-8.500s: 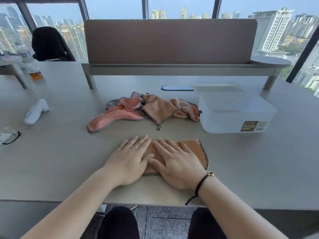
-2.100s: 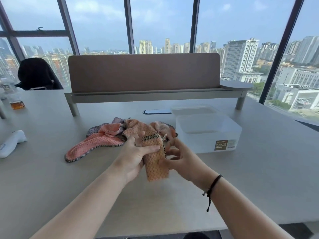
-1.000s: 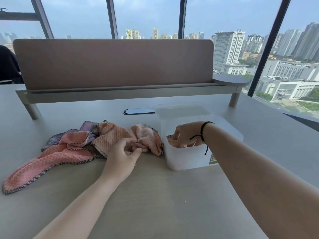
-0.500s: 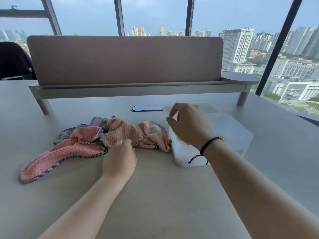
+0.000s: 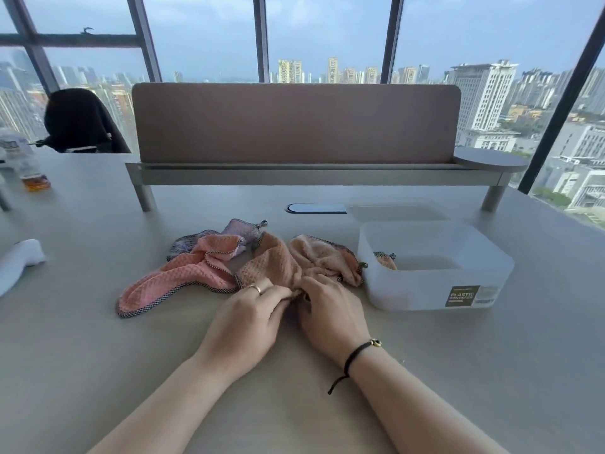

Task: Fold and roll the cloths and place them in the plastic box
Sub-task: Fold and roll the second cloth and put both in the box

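Cloths: both hands taking up the next one from the heap

Cloths [image 5: 242, 263] are lying in a loose heap at the middle of the frame, and both hands are working at its near edge. The left hand [image 5: 248, 316] is curling its fingers onto the near hem of the orange waffle cloth [image 5: 271, 260], a ring showing on one finger. The right hand [image 5: 330, 309] is lying just beside it, fingers bent into the same bunched edge; each seems to be pinching fabric, though the fingertips themselves are hidden in the folds. A pink cloth [image 5: 173, 283] is trailing off toward the lower left, with a lilac one [image 5: 242, 229] behind it.

To the right, the plastic box [image 5: 435, 290] is standing on the tabletop [image 5: 327, 404], touching the heap's right end, and one rolled cloth [image 5: 386, 260] is sitting against its left inner wall.

Doing this step well probably means drawing only the orange cloth free toward the lower middle of the frame, then spreading it flat before folding, so the roll comes out even and its neighbours are not dragging along.

Half a second earlier the right hand was hovering above the box; now it is joining the left at the heap.
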`<act>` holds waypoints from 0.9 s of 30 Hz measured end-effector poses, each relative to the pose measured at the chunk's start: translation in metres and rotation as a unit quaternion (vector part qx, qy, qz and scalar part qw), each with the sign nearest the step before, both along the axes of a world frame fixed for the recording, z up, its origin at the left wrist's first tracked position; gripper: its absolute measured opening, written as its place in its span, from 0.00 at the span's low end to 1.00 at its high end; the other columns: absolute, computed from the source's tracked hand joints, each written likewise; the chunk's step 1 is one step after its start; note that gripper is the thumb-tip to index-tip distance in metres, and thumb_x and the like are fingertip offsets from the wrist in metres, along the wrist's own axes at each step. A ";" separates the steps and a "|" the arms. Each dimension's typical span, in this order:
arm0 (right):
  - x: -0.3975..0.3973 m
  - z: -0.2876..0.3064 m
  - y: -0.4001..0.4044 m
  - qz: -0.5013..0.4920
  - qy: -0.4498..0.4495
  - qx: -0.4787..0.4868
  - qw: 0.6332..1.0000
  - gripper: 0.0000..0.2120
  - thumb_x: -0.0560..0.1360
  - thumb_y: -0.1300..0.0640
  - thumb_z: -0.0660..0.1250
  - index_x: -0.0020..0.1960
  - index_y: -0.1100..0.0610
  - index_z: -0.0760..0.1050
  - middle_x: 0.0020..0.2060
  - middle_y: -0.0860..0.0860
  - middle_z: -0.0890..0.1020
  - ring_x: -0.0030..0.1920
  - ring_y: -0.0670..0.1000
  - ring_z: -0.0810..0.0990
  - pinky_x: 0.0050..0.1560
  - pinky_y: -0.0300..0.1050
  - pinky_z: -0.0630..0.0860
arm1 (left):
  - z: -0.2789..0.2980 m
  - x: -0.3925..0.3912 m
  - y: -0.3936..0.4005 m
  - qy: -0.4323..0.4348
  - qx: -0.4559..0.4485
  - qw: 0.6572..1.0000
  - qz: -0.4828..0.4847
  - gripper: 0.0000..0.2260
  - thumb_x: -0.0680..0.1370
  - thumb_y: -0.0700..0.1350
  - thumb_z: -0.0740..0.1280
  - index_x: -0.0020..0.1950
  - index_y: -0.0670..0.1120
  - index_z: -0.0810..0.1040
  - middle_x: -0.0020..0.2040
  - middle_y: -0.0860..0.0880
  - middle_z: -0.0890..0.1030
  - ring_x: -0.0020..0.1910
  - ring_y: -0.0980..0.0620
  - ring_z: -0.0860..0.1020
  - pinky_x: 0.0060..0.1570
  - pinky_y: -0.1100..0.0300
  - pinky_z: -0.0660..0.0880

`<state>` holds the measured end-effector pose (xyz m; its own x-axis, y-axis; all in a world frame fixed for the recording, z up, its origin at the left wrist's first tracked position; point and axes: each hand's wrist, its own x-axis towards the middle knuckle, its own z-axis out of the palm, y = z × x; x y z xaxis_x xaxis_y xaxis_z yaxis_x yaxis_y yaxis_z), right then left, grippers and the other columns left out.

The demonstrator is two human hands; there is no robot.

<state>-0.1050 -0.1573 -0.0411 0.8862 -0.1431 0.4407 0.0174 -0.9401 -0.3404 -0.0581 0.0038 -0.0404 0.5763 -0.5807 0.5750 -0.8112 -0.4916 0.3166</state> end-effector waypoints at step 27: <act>-0.077 0.128 -0.027 0.141 -0.065 0.611 0.777 0.06 0.73 0.58 0.71 0.44 0.62 0.83 0.38 0.54 0.83 0.36 0.49 0.81 0.39 0.41 0.79 | 0.140 -0.010 0.096 0.450 -0.432 0.771 -0.125 0.04 0.73 0.41 0.70 0.38 0.44 0.83 0.33 0.49 0.83 0.33 0.54 0.80 0.33 0.64 0.79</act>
